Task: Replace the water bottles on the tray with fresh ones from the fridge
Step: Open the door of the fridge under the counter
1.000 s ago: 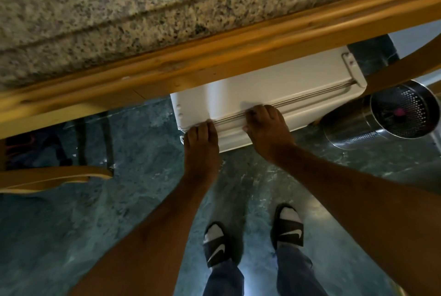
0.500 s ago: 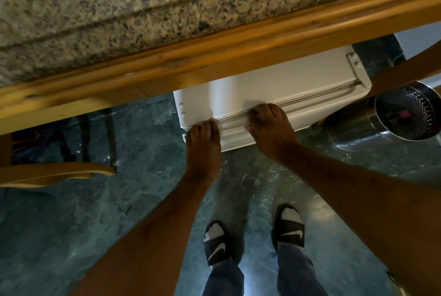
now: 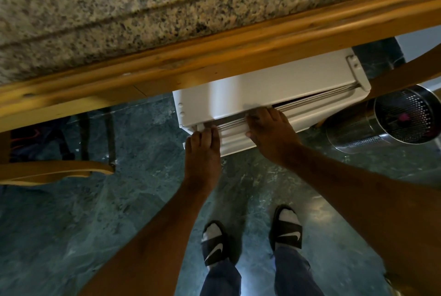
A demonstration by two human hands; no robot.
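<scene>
A small white fridge (image 3: pixel 250 95) stands under the wood-edged granite counter (image 3: pixel 167 9), seen from above. Its door (image 3: pixel 267 137) is pulled a little away from the body, with a thin dark gap showing along the seal. My left hand (image 3: pixel 202 150) grips the top edge of the door near its left corner. My right hand (image 3: pixel 269 131) grips the same edge further right, fingers hooked into the gap. No water bottles and no tray are in view.
A perforated steel bin (image 3: pixel 391 119) stands just right of the fridge. A wooden chair (image 3: pixel 55 171) is at the left, under the counter. My feet in black slides (image 3: pixel 253 238) stand on the dark green marble floor, close to the fridge.
The fridge door has come away from the body, and a dark gap now shows along its top. Both hands have moved toward me with the door's edge.
</scene>
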